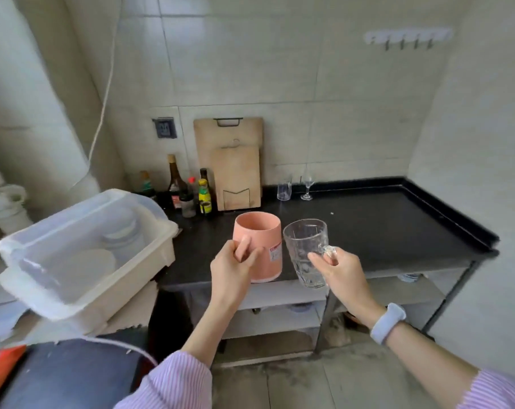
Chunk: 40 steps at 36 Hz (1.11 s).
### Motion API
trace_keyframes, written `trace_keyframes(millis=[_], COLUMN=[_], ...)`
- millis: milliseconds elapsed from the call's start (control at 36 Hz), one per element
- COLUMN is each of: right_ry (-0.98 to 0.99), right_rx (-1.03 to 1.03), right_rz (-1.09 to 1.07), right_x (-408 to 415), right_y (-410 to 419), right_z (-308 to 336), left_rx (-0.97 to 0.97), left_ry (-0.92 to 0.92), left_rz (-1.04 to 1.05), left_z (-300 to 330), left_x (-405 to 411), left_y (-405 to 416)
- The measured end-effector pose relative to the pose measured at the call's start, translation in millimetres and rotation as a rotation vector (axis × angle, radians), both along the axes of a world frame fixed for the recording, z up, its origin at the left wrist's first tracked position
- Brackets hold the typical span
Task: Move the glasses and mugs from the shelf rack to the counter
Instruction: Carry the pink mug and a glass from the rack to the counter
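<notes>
The left hand (232,265) grips the handle of a pink mug (257,246), fingers curled round it, and holds the mug upright over the front edge of the black counter (383,225). Whether the mug's base touches the counter cannot be told. The right hand (336,268) pinches the handle of a clear glass mug (306,252) with a cut pattern, held upright just beside the pink mug, its base hanging in front of the counter's edge. A pale band (387,323) sits on the right wrist, and both arms wear striped lilac sleeves.

At the back of the counter, near the tiled wall, stand a clear tumbler (284,188) and a small stemmed glass (307,185), just beside each other and well apart from the two held mugs. To their left, two wooden cutting boards (235,172) lean against the wall, the smaller in front of the larger. Left of the boards is a cluster of bottles (191,193), some dark, one with a yellow label.

At the left, a white plastic dish bin (85,255) with a clear hinged lid rests at a tilt, with blurred white dishes inside. A wall socket (164,128) sits above the bottles and a row of hooks (408,39) hangs high on the wall to the right. Below the counter are lower shelves (279,320) with a few things too dim to name.
</notes>
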State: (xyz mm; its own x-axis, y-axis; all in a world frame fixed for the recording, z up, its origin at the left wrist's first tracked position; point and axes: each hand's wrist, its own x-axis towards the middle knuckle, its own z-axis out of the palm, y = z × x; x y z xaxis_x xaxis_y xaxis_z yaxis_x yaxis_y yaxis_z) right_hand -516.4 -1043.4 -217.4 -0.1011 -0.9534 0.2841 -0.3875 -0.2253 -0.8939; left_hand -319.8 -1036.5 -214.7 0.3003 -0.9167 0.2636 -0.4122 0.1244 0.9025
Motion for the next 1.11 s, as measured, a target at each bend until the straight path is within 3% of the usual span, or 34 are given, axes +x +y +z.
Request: trace_keyframes(millis=[417, 917, 1111], right_ry=[-0.058, -0.171, -0.257], right_rx=[0.184, 0.467, 0.521], right_rz=[-0.273, -0.191, -0.115], right_x=[-93.5, -234.7, -260.5], right_y=[-197.5, -532.8, -615.8], right_z=[-62.1, -157.8, -192.2], left_rx=[0.191, 0.457, 0.430], left_ry=[0.019, 0.016, 0.025], left_rz=[-0.225, -0.104, -0.064], left_z=[-58.4, -156.6, -197.7], left_x=[-99.5, -255.9, -287.5], left_y=[-241.0, -556.4, -637.3])
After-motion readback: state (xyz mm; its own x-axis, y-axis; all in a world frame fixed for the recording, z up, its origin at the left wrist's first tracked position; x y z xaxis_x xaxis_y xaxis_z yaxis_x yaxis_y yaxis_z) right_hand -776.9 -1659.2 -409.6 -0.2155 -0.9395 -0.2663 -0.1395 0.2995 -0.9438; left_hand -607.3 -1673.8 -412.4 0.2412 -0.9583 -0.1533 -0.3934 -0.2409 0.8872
